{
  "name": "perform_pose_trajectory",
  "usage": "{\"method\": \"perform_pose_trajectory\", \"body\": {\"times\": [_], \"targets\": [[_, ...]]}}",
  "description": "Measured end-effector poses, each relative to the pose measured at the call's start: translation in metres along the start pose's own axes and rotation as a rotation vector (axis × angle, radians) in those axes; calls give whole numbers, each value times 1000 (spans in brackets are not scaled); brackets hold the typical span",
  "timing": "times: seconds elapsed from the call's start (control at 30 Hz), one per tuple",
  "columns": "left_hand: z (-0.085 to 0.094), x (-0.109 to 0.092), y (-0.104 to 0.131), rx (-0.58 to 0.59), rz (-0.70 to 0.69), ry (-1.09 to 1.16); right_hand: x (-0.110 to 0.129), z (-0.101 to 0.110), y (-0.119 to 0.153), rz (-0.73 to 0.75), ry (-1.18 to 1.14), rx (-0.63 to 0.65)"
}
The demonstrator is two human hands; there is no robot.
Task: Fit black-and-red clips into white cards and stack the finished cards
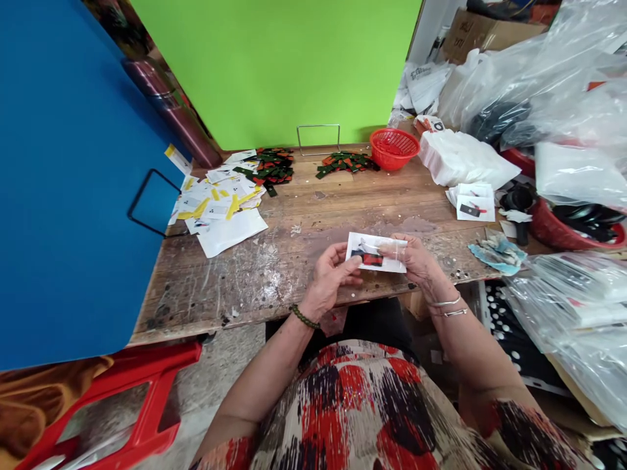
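Left hand point(334, 275): clamped on packet point(375, 260)
Right hand point(417, 260): clamped on opposite end
Packet: hold flat, near tabletop point(294, 212) front edge

1. no word or number can be read for certain.
2. cardboard box point(467, 36), upper right of the frame: dark handwritten marks, illegible.
3. white plastic bag point(425, 90), just below it: black lettering, too blurred to read.
4. orange-and-white packet point(427, 123), right of centre: bold round black character, "o" or zero, cannot tell.
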State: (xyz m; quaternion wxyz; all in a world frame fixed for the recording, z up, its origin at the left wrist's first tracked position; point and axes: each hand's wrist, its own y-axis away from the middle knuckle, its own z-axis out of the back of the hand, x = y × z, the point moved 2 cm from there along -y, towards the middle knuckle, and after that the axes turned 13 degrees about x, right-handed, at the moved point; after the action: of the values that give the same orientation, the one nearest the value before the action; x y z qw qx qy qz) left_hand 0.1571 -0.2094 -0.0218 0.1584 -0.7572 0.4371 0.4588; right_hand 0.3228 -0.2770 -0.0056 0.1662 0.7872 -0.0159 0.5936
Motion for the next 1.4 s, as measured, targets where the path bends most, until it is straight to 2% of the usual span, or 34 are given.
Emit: {"method": "perform_pose_trajectory", "body": {"times": [0.17,0.3,0.4,0.5,0.6,0.7,0.8,0.9,1.0,1.13,1.27,1.4], "targets": [[5,-2,-9,2,21,-22,2,7,-6,-142,84,139],[3,-1,-12,-66,-2,33,14,21,-6,-122,-13,215],[-2,-1,-14,-89,-8,44,20,27,-4,-82,-15,201],[-5,-3,-19,-86,9,-15,20,26,-4,29,110,101],[-8,-12,-31,-8,3,-267,21,26,-3,118,264,-11],[-17,-26,-51,145,-24,-579,27,30,1,147,358,-39],[-36,-35,-73,287,-18,-773,36,38,9,194,423,-76],[-60,-34,-95,328,-80,-850,45,54,22,210,439,-97],[-88,-24,-119,437,-84,-860,52,83,33,174,437,-124],[-127,-9,-165,559,-122,-886,59,148,41,156,374,-295],[-170,8,-227,530,-282,-1104,62,219,33,175,376,-511],[-203,28,-281,494,-342,-1189,67,276,11,207,621,-734]]}}
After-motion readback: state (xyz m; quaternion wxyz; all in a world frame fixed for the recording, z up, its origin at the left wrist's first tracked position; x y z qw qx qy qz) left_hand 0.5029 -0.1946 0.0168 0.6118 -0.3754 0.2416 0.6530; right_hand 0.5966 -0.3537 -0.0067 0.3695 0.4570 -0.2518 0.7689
